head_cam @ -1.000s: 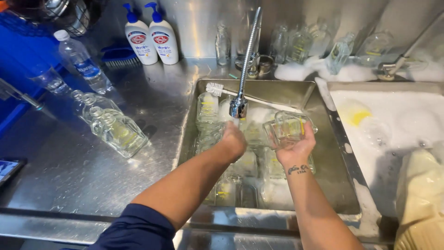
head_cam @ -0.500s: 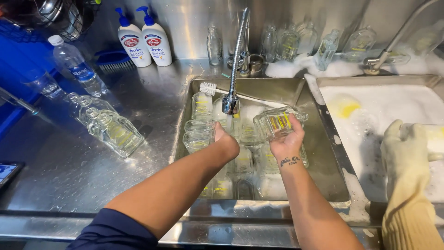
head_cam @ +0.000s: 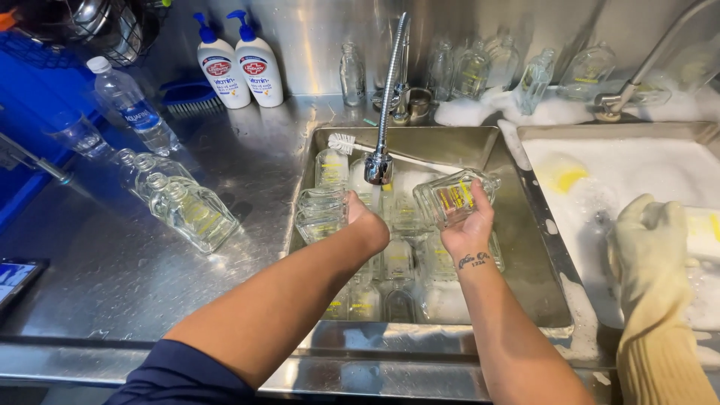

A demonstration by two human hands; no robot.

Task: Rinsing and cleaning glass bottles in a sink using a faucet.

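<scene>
Both of my hands are over a steel sink point(head_cam: 525, 210) filled with several clear glass bottles. My right hand point(head_cam: 466, 232) grips a clear flat bottle with a yellow label point(head_cam: 452, 198), held on its side with the neck pointing right. My left hand point(head_cam: 365, 223) is curled just below the faucet head point(head_cam: 379, 169), its fingers against a clear glass bottle point(head_cam: 320, 214); the fingers themselves are hidden behind the hand. A white bottle brush point(head_cam: 342, 142) lies at the sink's back edge.
A co-worker's hand in a cream glove point(head_cam: 649, 251) works in the foamy right basin point(head_cam: 615, 161). Several clean bottles point(head_cam: 187, 211) lie on the left counter. Two pump soap bottles point(head_cam: 240, 66), a water bottle point(head_cam: 131, 112), a blue brush point(head_cam: 187, 97) and more bottles point(head_cam: 480, 71) stand behind.
The co-worker's gloved hand has come into view at the right. My right hand has turned the labelled bottle more onto its side. My left hand stays under the faucet.
</scene>
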